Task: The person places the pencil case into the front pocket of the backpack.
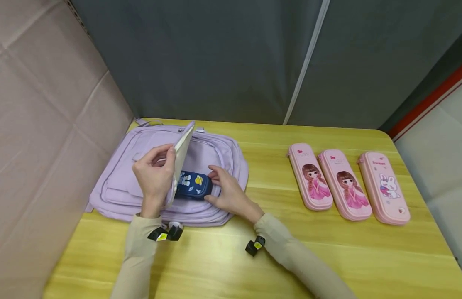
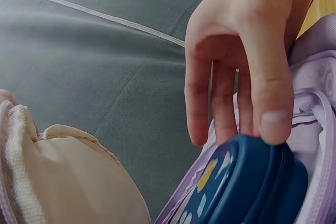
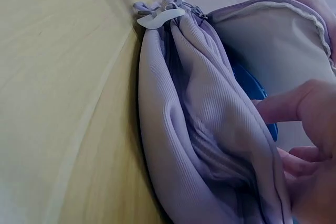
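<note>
A lilac backpack (image 1: 120,174) lies flat, its front pocket flap (image 1: 183,151) raised with the pale lining showing. My left hand (image 1: 156,170) pinches that flap by its edge. Partly under the flap is a navy pencil case (image 1: 194,185) with a yellow planet and an astronaut on it; its left end is hidden. At its right end, my right hand (image 1: 228,193) has thumb and fingers spread around the corners. In the left wrist view, the right thumb meets the rounded end of the case (image 2: 257,177), and the fingertips show just beyond it.
Three pink pencil cases lie side by side on the right: one with a doll (image 1: 310,176), another doll one (image 1: 344,185), and one with a rabbit (image 1: 384,187). The wooden table (image 1: 216,265) meets a grey curtain (image 1: 201,62) behind and a pale wall (image 1: 47,124) at left.
</note>
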The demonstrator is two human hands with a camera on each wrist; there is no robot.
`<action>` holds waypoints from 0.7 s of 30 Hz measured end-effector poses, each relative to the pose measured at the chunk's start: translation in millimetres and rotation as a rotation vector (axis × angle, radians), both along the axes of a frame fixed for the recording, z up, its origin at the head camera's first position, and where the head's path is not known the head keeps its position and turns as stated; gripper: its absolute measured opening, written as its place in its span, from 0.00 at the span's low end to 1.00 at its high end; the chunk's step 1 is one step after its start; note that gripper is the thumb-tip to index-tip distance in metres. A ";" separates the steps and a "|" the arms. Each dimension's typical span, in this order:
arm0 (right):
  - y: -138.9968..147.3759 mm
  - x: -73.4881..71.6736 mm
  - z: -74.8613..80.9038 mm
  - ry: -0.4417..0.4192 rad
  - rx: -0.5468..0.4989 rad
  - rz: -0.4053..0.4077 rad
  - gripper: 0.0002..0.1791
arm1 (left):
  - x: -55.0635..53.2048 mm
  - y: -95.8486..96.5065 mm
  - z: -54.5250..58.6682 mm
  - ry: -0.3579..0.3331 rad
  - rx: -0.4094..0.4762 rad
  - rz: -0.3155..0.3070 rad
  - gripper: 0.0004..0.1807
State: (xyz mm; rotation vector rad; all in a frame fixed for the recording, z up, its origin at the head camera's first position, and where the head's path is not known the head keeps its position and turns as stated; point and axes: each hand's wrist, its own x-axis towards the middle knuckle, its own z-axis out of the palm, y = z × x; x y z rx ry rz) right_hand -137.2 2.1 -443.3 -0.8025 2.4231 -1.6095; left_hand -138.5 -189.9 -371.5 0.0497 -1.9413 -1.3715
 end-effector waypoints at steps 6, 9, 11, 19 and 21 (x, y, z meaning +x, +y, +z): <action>-9.6 -2.2 -0.7 0.070 0.051 -0.048 0.42 | 0.8 0.1 -1.0 0.004 -0.004 0.006 0.07; -14.4 -3.1 -1.4 0.064 0.044 -0.041 0.39 | 0.6 1.6 -2.8 0.002 -0.016 0.006 0.06; -16.5 -3.0 -1.4 0.055 0.034 -0.042 0.38 | 0.2 2.6 -4.4 0.000 -0.024 0.006 0.06; -17.1 -3.7 -1.0 0.033 0.005 -0.054 0.32 | -2.0 4.7 -8.6 -0.010 -0.025 0.019 0.06; -13.6 -2.9 -0.4 0.040 0.007 -0.055 0.31 | -2.3 5.0 -8.8 -0.011 -0.025 0.021 0.06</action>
